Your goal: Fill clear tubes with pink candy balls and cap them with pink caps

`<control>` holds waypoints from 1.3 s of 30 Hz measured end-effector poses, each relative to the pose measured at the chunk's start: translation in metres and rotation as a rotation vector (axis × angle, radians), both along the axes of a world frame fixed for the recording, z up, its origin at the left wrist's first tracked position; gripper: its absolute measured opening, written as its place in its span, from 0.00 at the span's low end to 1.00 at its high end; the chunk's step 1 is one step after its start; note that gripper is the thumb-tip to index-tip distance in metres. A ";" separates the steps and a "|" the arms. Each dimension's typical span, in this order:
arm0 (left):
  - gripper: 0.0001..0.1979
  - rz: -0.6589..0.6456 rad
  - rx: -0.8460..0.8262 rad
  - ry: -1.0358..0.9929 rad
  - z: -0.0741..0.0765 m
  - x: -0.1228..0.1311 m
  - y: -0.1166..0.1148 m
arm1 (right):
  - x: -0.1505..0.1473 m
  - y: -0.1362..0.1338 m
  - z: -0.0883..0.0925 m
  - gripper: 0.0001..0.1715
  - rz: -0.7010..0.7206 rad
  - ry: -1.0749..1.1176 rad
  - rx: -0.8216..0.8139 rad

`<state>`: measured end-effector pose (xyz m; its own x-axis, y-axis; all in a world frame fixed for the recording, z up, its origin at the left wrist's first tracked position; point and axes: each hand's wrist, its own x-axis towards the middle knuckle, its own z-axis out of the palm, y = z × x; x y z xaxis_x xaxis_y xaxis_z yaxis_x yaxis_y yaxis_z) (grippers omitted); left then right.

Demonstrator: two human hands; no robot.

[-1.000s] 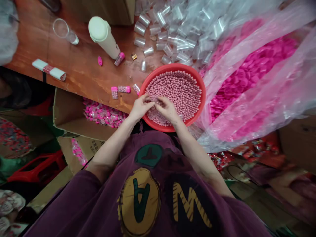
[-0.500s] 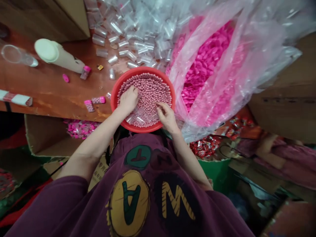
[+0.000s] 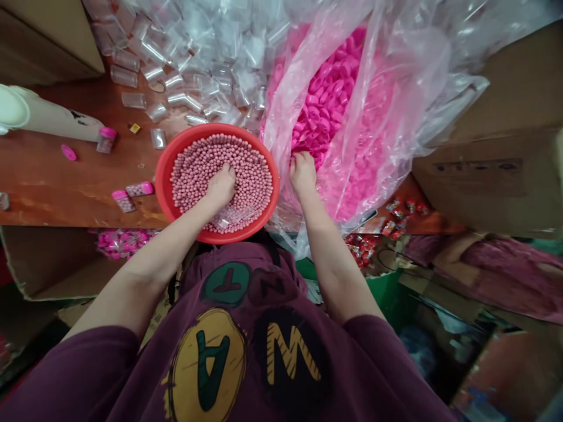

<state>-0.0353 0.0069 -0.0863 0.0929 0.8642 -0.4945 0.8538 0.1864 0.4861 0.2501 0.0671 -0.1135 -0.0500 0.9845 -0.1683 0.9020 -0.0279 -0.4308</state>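
A red plastic bowl (image 3: 160, 181) holds a mass of small pink balls (image 3: 250, 170), with clear plastic jars (image 3: 225, 221) lying among them near the front rim. My left hand (image 3: 221, 186) is over the balls, its fingers curled closed; whatever they hold is hidden. Just right of the bowl, my right hand (image 3: 303, 171) reaches into an open plastic bag (image 3: 281, 129) of bright pink caps (image 3: 323, 99). Its fingers are bent together against the caps, and their tips are partly out of sight.
Many empty clear jars (image 3: 189, 76) lie behind the bowl. On the left are filled jars with pink caps (image 3: 123, 200), a loose cap (image 3: 68, 152) and a pale cylindrical bottle (image 3: 53, 114). Cardboard boxes (image 3: 488, 181) flank the table; an open carton (image 3: 48, 264) stands below its front edge.
My right hand has left the bowl and moved right to the pink caps in the bag. My left hand stays over the balls, now nearer the bowl's middle. The view has shifted right.
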 end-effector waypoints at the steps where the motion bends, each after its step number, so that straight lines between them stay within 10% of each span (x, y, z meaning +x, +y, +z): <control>1: 0.21 0.018 0.013 -0.053 -0.004 -0.002 0.000 | -0.005 0.009 -0.007 0.21 0.013 -0.032 -0.024; 8: 0.28 0.441 0.021 -0.587 -0.009 -0.025 -0.009 | -0.003 0.026 -0.021 0.15 -0.048 -0.085 -0.051; 19: 0.23 0.718 -0.261 -1.394 0.065 -0.044 -0.041 | -0.023 -0.042 0.037 0.30 -0.328 0.700 -0.050; 29: 0.14 0.871 -0.403 -1.524 0.090 -0.039 -0.042 | -0.120 -0.055 0.116 0.31 -0.201 1.227 -0.464; 39: 0.07 0.881 -0.275 -1.453 0.092 -0.035 -0.052 | -0.147 -0.057 0.125 0.32 0.170 0.849 -0.161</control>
